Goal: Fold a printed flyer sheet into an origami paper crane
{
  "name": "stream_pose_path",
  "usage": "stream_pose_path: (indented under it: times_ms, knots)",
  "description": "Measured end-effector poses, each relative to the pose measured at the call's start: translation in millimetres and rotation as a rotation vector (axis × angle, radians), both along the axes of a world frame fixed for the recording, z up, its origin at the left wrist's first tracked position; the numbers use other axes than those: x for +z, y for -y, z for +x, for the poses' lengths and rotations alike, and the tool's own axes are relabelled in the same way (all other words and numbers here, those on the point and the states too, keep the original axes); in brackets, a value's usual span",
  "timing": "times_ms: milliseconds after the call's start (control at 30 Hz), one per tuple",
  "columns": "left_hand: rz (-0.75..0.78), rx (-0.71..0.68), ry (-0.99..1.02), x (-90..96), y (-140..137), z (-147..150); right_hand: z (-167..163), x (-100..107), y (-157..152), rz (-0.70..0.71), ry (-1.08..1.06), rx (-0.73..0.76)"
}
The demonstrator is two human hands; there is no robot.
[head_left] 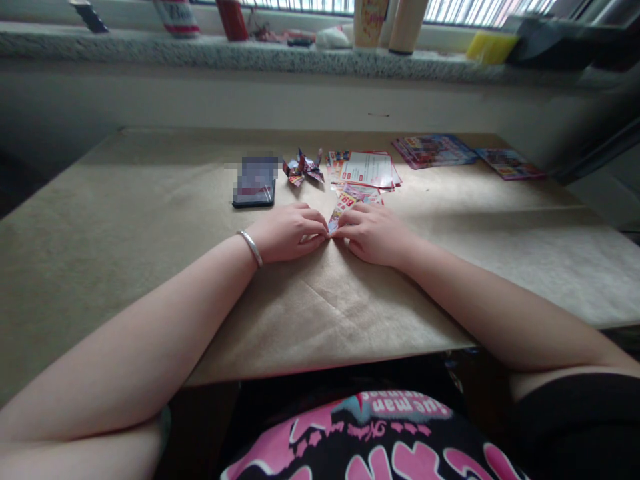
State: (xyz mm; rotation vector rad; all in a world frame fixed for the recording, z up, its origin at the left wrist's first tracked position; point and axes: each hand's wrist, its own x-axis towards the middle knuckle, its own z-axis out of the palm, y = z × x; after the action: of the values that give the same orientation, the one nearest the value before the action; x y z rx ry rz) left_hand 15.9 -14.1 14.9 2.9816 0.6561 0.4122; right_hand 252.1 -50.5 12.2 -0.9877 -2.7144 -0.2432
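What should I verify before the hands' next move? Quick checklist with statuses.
1. Left hand at the patterned paper: ok, fingertips at its near corner.
2. Right hand at the same paper: ok, fingertips at that corner too, covering part of it.
3. Paper's near edges lined up: cannot tell, fingers hide them.
4. Phone not under a hand: ok, lies just beyond the left.
5. Folded paper shapes not under a hand: ok.
6. Paper apart from the loose sheets: cannot tell.

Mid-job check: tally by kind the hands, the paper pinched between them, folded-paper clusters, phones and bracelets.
Hands: 2 (left hand, right hand)
Pinched paper: 1
Folded-paper cluster: 1
Phone: 1
Bracelet: 1
Total: 6
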Motion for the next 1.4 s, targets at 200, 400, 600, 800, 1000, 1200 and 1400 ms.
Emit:
stream_pose_path:
  times_ms: [200, 400, 600, 800, 1000, 1200, 1400]
  knots:
    - [0.013, 0.012, -0.021, 0.5, 1.0, 1.9, 12.0, 4.2, -5.0, 0.011, 0.037, -0.080]
    - [0.056, -0.003, 0.024, -3.4, 2.9, 6.3, 19.6, 5.6, -9.8, -0.012, 0.029, -0.128]
    - [0.092, 0.011, -0.054, -3.2, 5.8, 11.1, 25.4, 9.9, -9.1, -0.011, 0.056, -0.253]
    - [0.054, 0.011, -0.031, -3.1, 4.0, 7.4, 54.2, 11.5, -22.5, -0.004, 0.111, -0.474]
    - [0.012, -0.013, 0.032, -5.3, 2.5, 6.8, 67.1, 8.0, -30.7, 0.015, 0.091, -0.521]
    - [-0.112, -0.001, 0.123, -6.4, -1.3, 0.8, 66.1, 2.8, -28.7, -0.019, -0.015, -0.512]
    - [-0.184, 0.201, 0.179, -9.1, -3.5, -2.6, 61.8, -8.4, -35.0, -0.077, -0.141, -0.367]
